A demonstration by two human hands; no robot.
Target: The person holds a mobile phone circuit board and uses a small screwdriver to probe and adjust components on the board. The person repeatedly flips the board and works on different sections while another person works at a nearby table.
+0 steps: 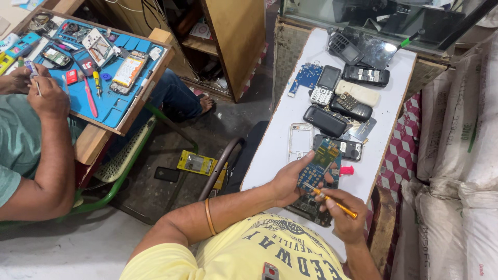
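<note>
Fingers of left hand (288, 182) gripping blue circuit board (317, 167), right hand (345, 215) fingers pinching orange screwdriver (332, 201) against it

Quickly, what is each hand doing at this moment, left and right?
Left hand: closed on a blue circuit board, held above the white table.
Right hand: closed on an orange screwdriver, tip at the board.

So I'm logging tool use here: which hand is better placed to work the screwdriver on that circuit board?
Right hand: it holds the orange screwdriver, tip at the blue circuit board, which the left hand grips.
</note>
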